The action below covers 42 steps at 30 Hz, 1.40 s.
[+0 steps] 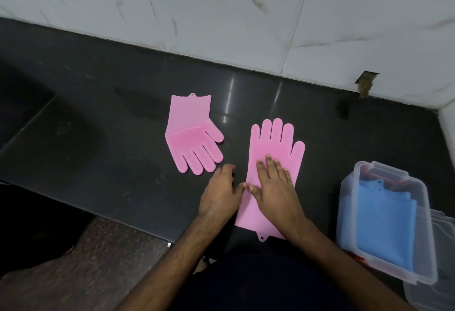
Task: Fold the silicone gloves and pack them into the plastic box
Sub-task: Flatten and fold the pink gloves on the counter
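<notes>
Right hand (273,182) flat, fingers straight, pressing the near pink glove (272,170) at frame centre. Glove's long axis runs up-frame: fingers toward the wall, cuff at the surface (123,163) edge. Left hand (219,192) sits at its left edge, fingers curled; can't tell if that grip pinches it. Second pink glove (193,136) lies left, untouched. Plastic box (384,222) lower right, blue gloves (381,222) inside. Likely fold: cuff toward fingers.

On the dark counter (110,104), the right hand (273,185) presses flat on the near pink glove (273,148); the left hand (219,192) touches its left edge. Another pink glove (192,136) lies far left; a plastic box (428,264) holding blue gloves (379,222) sits right
</notes>
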### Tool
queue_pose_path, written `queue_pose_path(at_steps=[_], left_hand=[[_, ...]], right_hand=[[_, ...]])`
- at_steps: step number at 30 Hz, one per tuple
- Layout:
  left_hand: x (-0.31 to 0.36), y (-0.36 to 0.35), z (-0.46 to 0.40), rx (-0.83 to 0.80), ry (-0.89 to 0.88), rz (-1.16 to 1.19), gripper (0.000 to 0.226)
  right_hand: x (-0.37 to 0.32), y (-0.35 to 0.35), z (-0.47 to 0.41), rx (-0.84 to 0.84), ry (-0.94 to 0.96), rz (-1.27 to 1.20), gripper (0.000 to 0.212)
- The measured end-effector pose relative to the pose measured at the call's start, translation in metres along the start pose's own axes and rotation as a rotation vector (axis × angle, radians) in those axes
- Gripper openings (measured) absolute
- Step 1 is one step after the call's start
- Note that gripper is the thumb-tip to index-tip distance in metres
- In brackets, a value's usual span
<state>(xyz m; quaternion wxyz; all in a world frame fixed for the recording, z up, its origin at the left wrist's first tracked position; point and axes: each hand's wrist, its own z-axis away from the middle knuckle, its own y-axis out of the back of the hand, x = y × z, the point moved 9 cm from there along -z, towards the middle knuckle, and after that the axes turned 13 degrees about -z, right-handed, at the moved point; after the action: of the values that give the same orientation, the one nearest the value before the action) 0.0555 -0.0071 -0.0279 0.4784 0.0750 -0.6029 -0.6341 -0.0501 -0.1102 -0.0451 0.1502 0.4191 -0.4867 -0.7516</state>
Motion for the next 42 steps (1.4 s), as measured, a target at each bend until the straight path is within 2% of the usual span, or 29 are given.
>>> queue_pose_path(at_steps=[4, 11, 14, 18, 21, 26, 28, 32, 36, 39, 42], left_hand=[[-0.010, 0.017, -0.003, 0.067, -0.028, 0.057, 0.054], [-0.042, 0.055, -0.019, 0.155, -0.088, -0.013, 0.043], [-0.066, 0.065, -0.027, 0.145, -0.075, -0.074, 0.047], [-0.085, 0.068, -0.037, 0.086, -0.145, -0.165, 0.052], [-0.092, 0.064, -0.042, 0.060, -0.193, -0.206, 0.061], [-0.098, 0.065, -0.055, 0.073, -0.185, -0.218, 0.100], [-0.097, 0.069, -0.058, 0.115, -0.194, -0.203, 0.088], [-0.080, 0.087, -0.055, 0.275, -0.338, -0.082, 0.029], [-0.074, 0.092, -0.053, 0.129, -0.293, 0.279, 0.014], [-0.068, 0.105, -0.046, 0.149, -0.307, 0.496, 0.008], [-0.059, 0.117, -0.042, 0.207, -0.351, 0.523, 0.013]], right_hand=[[-0.031, 0.002, -0.010, 0.030, 0.087, -0.058, 0.064], [-0.077, -0.010, -0.037, 0.044, 0.141, -0.175, 0.053], [-0.093, -0.018, -0.051, 0.059, 0.129, -0.207, 0.053], [-0.104, -0.028, -0.068, 0.076, 0.056, -0.270, 0.045], [-0.103, -0.028, -0.071, 0.109, -0.024, -0.419, 0.035], [-0.109, -0.012, -0.063, 0.217, -0.070, -0.654, 0.017], [-0.116, -0.001, -0.059, 0.242, -0.058, -0.771, 0.012], [-0.137, 0.022, -0.051, 0.258, 0.049, -0.860, 0.007], [-0.147, 0.036, -0.031, 0.348, 0.195, -0.966, 0.021], [-0.128, 0.039, -0.023, 0.477, 0.163, -0.912, 0.028], [-0.114, 0.034, -0.022, 0.472, 0.101, -0.844, 0.056]])
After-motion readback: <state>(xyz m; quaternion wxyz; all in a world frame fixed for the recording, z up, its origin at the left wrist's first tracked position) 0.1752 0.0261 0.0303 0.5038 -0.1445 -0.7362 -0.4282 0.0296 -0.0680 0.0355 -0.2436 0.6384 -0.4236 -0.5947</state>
